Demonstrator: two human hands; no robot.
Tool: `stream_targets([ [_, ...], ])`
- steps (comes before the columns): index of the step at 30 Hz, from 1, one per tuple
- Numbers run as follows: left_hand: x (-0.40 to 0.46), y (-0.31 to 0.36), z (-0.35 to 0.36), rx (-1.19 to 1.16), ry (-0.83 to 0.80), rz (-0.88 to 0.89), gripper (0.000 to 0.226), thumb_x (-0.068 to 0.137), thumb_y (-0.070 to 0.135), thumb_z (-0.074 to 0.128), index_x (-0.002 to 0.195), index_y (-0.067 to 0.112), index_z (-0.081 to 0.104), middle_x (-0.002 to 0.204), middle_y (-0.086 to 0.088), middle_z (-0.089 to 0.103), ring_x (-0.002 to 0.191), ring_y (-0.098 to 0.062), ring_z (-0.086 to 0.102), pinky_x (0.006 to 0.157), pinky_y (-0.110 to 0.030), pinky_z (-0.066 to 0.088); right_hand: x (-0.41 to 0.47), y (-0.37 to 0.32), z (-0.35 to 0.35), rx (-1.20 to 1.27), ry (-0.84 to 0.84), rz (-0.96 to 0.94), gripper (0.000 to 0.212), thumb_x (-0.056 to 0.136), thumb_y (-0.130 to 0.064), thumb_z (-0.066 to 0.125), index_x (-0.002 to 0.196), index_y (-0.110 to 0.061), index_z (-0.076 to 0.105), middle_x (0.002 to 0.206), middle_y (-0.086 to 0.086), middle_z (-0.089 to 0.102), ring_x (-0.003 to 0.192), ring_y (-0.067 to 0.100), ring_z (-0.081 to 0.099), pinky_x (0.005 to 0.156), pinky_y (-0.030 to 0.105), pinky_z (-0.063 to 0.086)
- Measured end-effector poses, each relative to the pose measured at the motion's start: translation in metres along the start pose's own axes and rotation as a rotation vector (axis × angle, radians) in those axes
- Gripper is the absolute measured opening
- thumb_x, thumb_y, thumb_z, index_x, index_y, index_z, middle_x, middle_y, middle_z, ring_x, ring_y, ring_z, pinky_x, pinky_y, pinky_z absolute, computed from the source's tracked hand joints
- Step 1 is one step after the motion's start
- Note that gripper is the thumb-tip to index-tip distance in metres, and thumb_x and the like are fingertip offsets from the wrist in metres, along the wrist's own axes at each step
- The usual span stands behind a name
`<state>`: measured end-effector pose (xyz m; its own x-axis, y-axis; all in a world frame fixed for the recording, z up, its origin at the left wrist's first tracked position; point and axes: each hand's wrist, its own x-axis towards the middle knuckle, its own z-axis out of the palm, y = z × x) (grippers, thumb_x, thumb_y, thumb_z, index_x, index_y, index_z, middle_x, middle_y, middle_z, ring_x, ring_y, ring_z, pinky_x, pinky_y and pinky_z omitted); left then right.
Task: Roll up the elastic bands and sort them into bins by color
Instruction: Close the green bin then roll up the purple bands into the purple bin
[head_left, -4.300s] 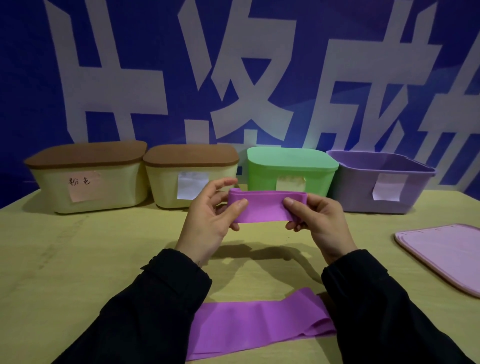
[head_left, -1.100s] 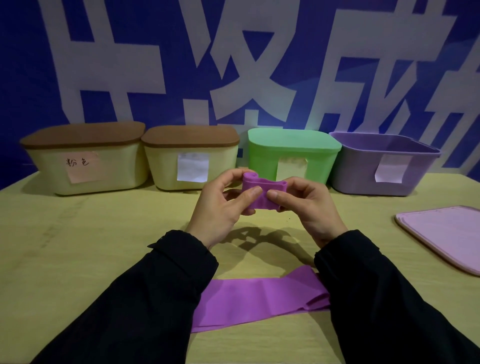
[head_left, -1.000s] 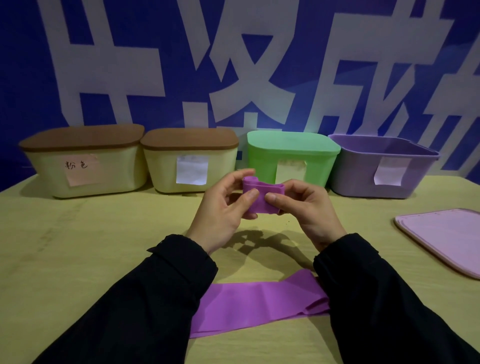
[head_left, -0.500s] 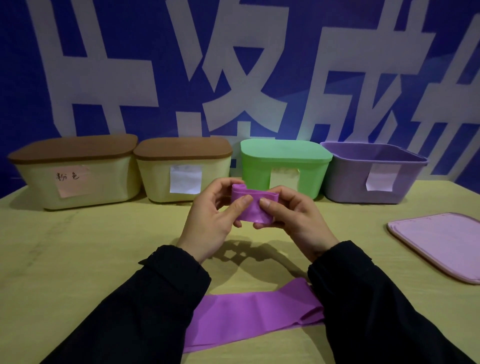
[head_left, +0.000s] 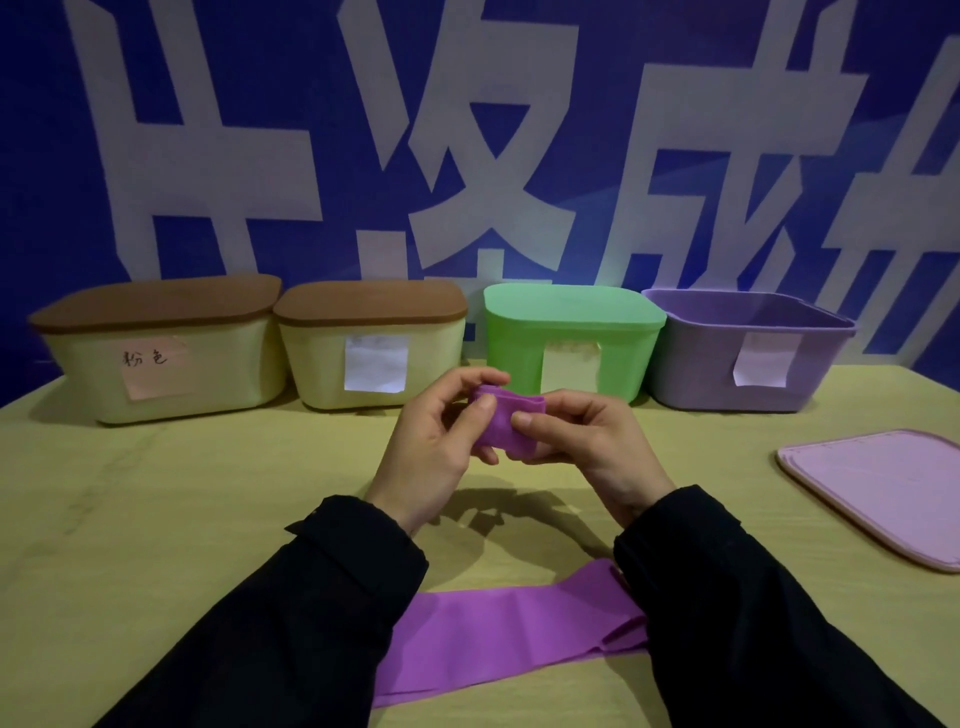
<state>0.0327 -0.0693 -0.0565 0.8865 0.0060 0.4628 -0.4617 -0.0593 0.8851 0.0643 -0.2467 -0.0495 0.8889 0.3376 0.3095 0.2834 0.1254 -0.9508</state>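
Observation:
A purple elastic band, rolled into a small tight bundle (head_left: 505, 421), is pinched in the air between my left hand (head_left: 434, 447) and my right hand (head_left: 592, 444), above the middle of the table. A second purple band (head_left: 511, 636) lies flat on the table near me, partly hidden under my black sleeves. The open purple bin (head_left: 748, 358) stands at the back right, its inside hidden from here.
Along the back stand two cream bins with brown lids (head_left: 156, 348) (head_left: 371, 343) and a closed green bin (head_left: 571, 338), each with a paper label. A purple lid (head_left: 883, 488) lies flat at the right. The yellow-green table (head_left: 182, 519) ends at a blue wall.
The band between my hands has shrunk from a wide strip to a small roll, and my hands have come closer together. The flat band has stayed put.

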Motion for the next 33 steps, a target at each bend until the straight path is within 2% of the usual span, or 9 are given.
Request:
stream_targets([
  [4, -0.001, 0.003, 0.001, 0.052, 0.013, 0.002, 0.028, 0.09, 0.018, 0.075, 0.115, 0.028, 0.066, 0.105, -0.004, 0.068, 0.062, -0.013, 0.059, 0.06, -0.032, 0.055, -0.001, 0.001, 0.001, -0.008, -0.018, -0.019, 0.018, 0.078, -0.017, 0.074, 0.092, -0.007, 0.074, 0.078, 0.006, 0.074, 0.069, 0.013, 0.068, 0.068, 0.026, 0.057],
  [9, 0.0, 0.006, -0.001, -0.022, 0.062, -0.027, 0.038, 0.078, 0.027, 0.08, 0.113, 0.025, 0.066, 0.11, -0.001, 0.072, 0.099, -0.018, 0.07, 0.065, -0.027, 0.058, -0.001, -0.003, 0.0, 0.021, 0.031, -0.043, 0.011, 0.073, -0.018, 0.078, 0.084, -0.015, 0.079, 0.079, 0.011, 0.075, 0.065, 0.018, 0.069, 0.065, 0.028, 0.058],
  [15, 0.0, 0.003, 0.0, -0.02, 0.032, 0.002, 0.037, 0.092, 0.015, 0.072, 0.126, 0.027, 0.062, 0.114, 0.002, 0.071, 0.102, -0.02, 0.07, 0.066, -0.029, 0.059, 0.001, 0.002, 0.0, 0.018, -0.06, -0.066, 0.004, 0.084, -0.015, 0.076, 0.088, -0.017, 0.075, 0.086, 0.003, 0.074, 0.08, 0.015, 0.068, 0.074, 0.03, 0.058],
  [17, 0.0, 0.001, 0.002, -0.014, -0.003, 0.012, 0.036, 0.097, 0.019, 0.066, 0.131, 0.029, 0.057, 0.117, 0.002, 0.07, 0.105, -0.018, 0.068, 0.072, -0.029, 0.059, 0.001, 0.002, 0.001, 0.031, -0.036, -0.098, 0.007, 0.084, -0.014, 0.075, 0.09, -0.014, 0.071, 0.082, 0.003, 0.073, 0.077, 0.014, 0.067, 0.073, 0.029, 0.057],
  [21, 0.001, -0.003, 0.003, 0.033, -0.048, 0.054, 0.024, 0.1, 0.026, 0.06, 0.124, 0.028, 0.061, 0.118, 0.002, 0.071, 0.114, -0.016, 0.065, 0.09, -0.03, 0.055, 0.001, 0.0, 0.0, 0.053, 0.072, -0.119, 0.023, 0.076, -0.012, 0.076, 0.095, -0.008, 0.065, 0.071, 0.007, 0.069, 0.064, 0.016, 0.065, 0.062, 0.028, 0.056],
  [25, 0.0, -0.003, 0.003, 0.041, -0.064, 0.074, 0.026, 0.102, 0.02, 0.057, 0.124, 0.032, 0.062, 0.119, 0.006, 0.069, 0.109, -0.009, 0.066, 0.095, -0.03, 0.054, 0.001, -0.001, -0.001, -0.022, 0.094, -0.127, 0.018, 0.074, -0.012, 0.08, 0.087, -0.006, 0.07, 0.077, 0.004, 0.07, 0.066, 0.014, 0.066, 0.058, 0.026, 0.056],
  [28, 0.0, -0.002, 0.005, 0.043, -0.072, 0.064, 0.032, 0.1, 0.018, 0.055, 0.129, 0.032, 0.06, 0.122, 0.007, 0.068, 0.116, -0.01, 0.063, 0.102, -0.035, 0.052, 0.002, 0.0, -0.001, -0.035, 0.081, -0.123, 0.018, 0.073, -0.011, 0.081, 0.085, -0.005, 0.069, 0.075, 0.006, 0.069, 0.063, 0.011, 0.063, 0.057, 0.023, 0.052],
  [31, 0.001, -0.003, 0.003, 0.054, -0.091, 0.045, 0.036, 0.103, 0.009, 0.053, 0.129, 0.033, 0.06, 0.123, 0.008, 0.069, 0.121, -0.008, 0.06, 0.105, -0.031, 0.047, 0.002, 0.003, 0.001, -0.046, 0.093, -0.143, 0.025, 0.068, -0.015, 0.083, 0.084, -0.005, 0.066, 0.072, 0.01, 0.064, 0.059, 0.01, 0.056, 0.054, 0.022, 0.046],
  [33, 0.002, -0.004, 0.001, -0.025, -0.123, 0.001, 0.034, 0.102, 0.011, 0.052, 0.126, 0.032, 0.063, 0.123, 0.004, 0.07, 0.122, -0.014, 0.061, 0.105, -0.034, 0.047, 0.003, 0.005, -0.001, -0.039, 0.1, -0.147, 0.026, 0.068, -0.011, 0.085, 0.083, -0.005, 0.065, 0.07, 0.008, 0.061, 0.06, 0.01, 0.055, 0.056, 0.02, 0.046],
])
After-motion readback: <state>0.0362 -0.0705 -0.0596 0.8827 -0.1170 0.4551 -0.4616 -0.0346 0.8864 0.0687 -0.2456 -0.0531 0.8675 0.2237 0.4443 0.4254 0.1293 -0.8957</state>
